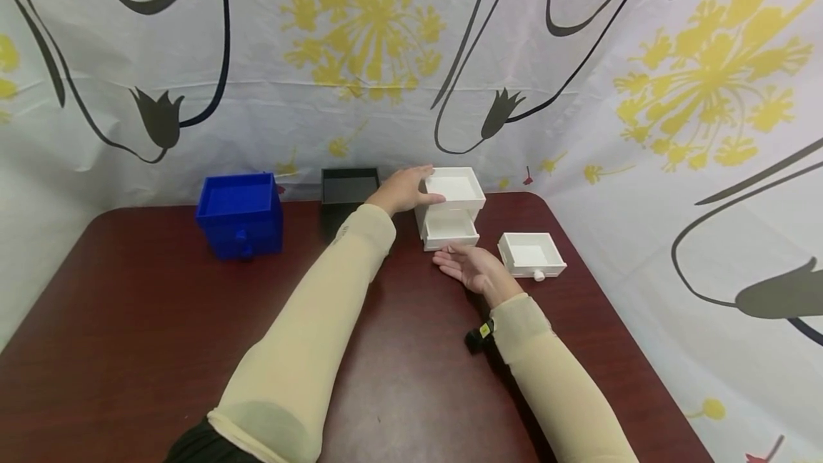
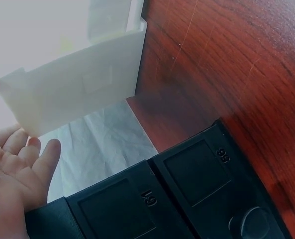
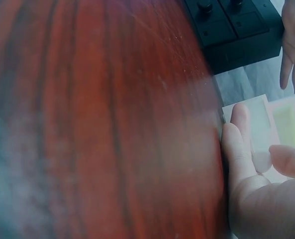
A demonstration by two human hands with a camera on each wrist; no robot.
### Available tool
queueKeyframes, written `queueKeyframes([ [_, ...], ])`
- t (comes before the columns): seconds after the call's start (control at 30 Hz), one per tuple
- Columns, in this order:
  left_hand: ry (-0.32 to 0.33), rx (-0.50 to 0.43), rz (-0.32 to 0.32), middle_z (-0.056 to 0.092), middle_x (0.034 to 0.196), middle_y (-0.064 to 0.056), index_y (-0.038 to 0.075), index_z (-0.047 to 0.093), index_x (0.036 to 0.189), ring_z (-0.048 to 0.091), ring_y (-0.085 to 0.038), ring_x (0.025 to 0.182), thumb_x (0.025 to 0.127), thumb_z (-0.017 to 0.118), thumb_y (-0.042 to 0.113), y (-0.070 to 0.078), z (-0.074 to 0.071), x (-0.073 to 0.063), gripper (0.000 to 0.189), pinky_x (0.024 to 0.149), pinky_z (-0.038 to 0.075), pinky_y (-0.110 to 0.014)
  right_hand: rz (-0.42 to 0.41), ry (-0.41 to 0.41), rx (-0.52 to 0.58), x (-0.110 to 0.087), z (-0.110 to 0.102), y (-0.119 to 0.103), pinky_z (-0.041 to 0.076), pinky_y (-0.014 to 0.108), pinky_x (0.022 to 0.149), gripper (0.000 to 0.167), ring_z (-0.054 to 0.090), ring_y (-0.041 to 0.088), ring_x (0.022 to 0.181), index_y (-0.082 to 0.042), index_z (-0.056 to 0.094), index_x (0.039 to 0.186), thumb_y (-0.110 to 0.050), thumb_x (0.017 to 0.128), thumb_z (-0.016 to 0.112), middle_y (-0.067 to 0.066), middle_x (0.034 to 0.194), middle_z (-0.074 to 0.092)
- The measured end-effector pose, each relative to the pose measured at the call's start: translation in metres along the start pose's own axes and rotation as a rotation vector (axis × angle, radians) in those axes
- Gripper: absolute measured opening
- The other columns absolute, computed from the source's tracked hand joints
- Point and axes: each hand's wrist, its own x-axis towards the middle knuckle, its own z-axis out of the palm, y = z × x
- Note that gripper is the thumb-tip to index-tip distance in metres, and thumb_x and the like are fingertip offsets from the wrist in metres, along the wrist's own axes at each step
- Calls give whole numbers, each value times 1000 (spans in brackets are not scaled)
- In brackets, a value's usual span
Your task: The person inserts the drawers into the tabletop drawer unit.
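Observation:
A small white drawer cabinet (image 1: pixel 458 188) stands at the back of the table, its lower drawer (image 1: pixel 450 228) pulled partway out. My left hand (image 1: pixel 400 190) grips the cabinet's upper left side, thumb along the front and fingers toward the back. In front of the drawer, palm turned up, is my right hand (image 1: pixel 476 271). Its thumb and forefinger pinch the drawer's round white knob (image 3: pixel 261 162) in the right wrist view. To the right lies a separate white drawer (image 1: pixel 532 254), knob facing forward.
Just left of the white cabinet is a black drawer cabinet (image 1: pixel 349 186), partly hidden by my left arm. Farther left stands a blue drawer cabinet (image 1: pixel 239 216) with a knob. A patterned cloth (image 1: pixel 398 120) hangs behind the dark red wooden table (image 1: pixel 128 320).

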Motion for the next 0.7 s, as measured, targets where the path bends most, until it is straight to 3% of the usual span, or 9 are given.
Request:
queueKeyframes([
  [0.7, -8, 48, 25, 29, 166, -4, 14, 36, 159, 26, -24, 152, 94, 65, 57, 0, 0, 1, 84, 122, 23, -39, -2, -6, 1, 7, -1, -4, 55, 33, 94, 21, 73, 21, 93, 0, 50, 120, -18, 109, 47, 14, 109, 67],
])
